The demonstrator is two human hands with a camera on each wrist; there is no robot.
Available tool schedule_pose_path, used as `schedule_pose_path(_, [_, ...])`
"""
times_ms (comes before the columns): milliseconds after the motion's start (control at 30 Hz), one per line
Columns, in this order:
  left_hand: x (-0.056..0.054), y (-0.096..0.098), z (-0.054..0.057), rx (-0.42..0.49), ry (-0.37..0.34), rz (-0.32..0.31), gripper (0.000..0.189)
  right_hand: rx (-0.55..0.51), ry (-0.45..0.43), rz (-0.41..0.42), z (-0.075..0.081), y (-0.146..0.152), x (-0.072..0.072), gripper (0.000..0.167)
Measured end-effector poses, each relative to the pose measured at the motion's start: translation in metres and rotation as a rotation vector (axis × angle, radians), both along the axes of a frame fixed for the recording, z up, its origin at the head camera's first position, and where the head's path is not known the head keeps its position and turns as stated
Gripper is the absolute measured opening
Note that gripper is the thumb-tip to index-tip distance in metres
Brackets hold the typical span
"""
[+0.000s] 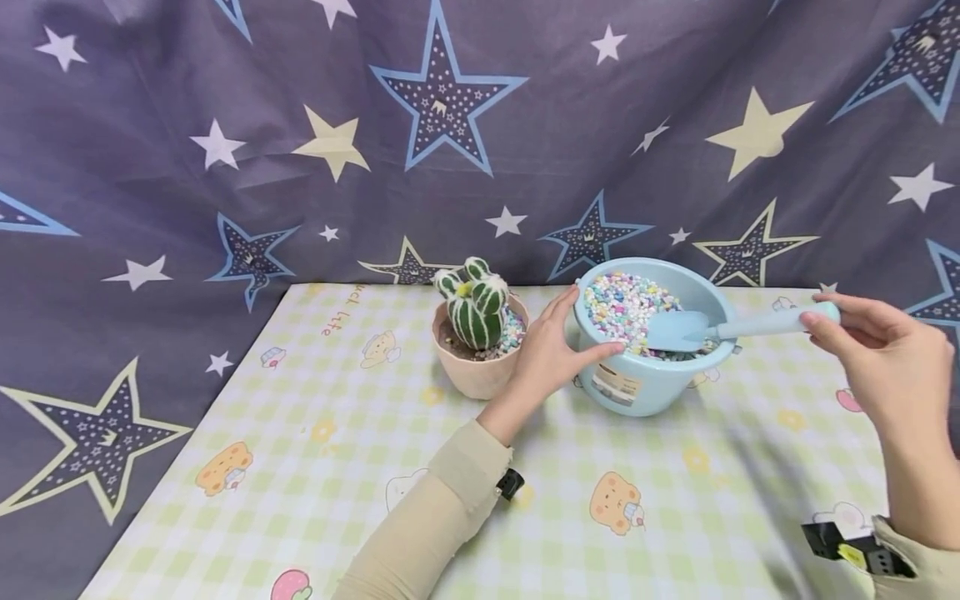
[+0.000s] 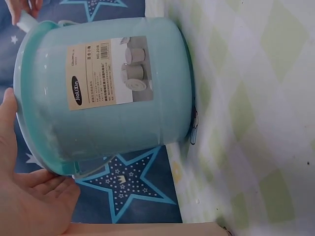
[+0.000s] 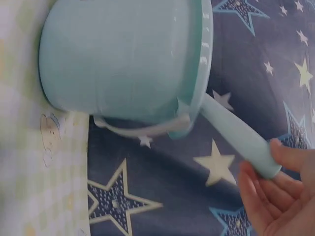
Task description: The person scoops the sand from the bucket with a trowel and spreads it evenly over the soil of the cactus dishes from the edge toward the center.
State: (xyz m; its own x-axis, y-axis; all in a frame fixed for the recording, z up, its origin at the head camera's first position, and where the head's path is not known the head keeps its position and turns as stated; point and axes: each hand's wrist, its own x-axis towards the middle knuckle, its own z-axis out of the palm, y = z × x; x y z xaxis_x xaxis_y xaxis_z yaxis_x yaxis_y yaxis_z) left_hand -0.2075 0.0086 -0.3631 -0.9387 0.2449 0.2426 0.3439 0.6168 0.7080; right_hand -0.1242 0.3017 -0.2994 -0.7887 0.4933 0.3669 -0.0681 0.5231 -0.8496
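Observation:
A light-blue bucket (image 1: 637,392) stands on the table, filled with small multicoloured pebbles (image 1: 626,304). My left hand (image 1: 551,346) grips its rim on the left, thumb along the front and fingers round the far side. In my right hand (image 1: 892,358) is the handle end of a light-blue garden trowel (image 1: 765,323), pinched between thumb and fingers. The trowel's blade lies over the pebbles inside the bucket, and its handle passes over the right rim. Just left of my left hand sits a pinkish pot (image 1: 476,379) holding a striped green cactus (image 1: 477,312); some coloured pebbles cover its right side.
A checked tablecloth (image 1: 322,483) with cartoon prints covers the table. Behind the table's back edge hangs a dark curtain (image 1: 285,75) with stars. The bucket's wire-like handle (image 3: 142,130) hangs down at its side.

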Motion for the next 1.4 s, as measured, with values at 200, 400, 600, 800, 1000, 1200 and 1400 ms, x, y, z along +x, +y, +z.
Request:
schedule_pose_path(200, [0.0, -0.001, 0.0, -0.014, -0.001, 0.001, 0.103, 0.266, -0.108, 0.011, -0.005, -0.003, -0.004, 0.045])
schedule_pose_path(400, [0.0, -0.001, -0.002, -0.042, 0.027, 0.01, 0.103, 0.351, -0.164, 0.091, -0.003, -0.001, -0.007, 0.045])
schedule_pose_path(600, [0.0, -0.003, -0.002, -0.041, 0.024, 0.015, 0.103, 0.298, -0.142, 0.158, -0.003, -0.003, -0.011, 0.04])
schedule_pose_path(800, [0.001, -0.003, -0.002, -0.035, 0.023, 0.012, 0.103, 0.284, -0.167, 0.216, -0.006, -0.007, -0.014, 0.038])
schedule_pose_path(1000, [0.001, -0.003, 0.0, -0.048, 0.049, 0.01, 0.102, 0.241, -0.158, 0.231, -0.004, -0.006, -0.027, 0.039])
schedule_pose_path(1200, [0.001, -0.002, 0.0, -0.044, 0.043, -0.001, 0.102, 0.091, -0.168, 0.342, 0.001, 0.0, -0.052, 0.031])
schedule_pose_path(1400, [0.0, 0.001, -0.001, -0.057, 0.035, -0.001, 0.103, -0.204, -0.114, 0.536, -0.004, 0.013, -0.07, 0.015])
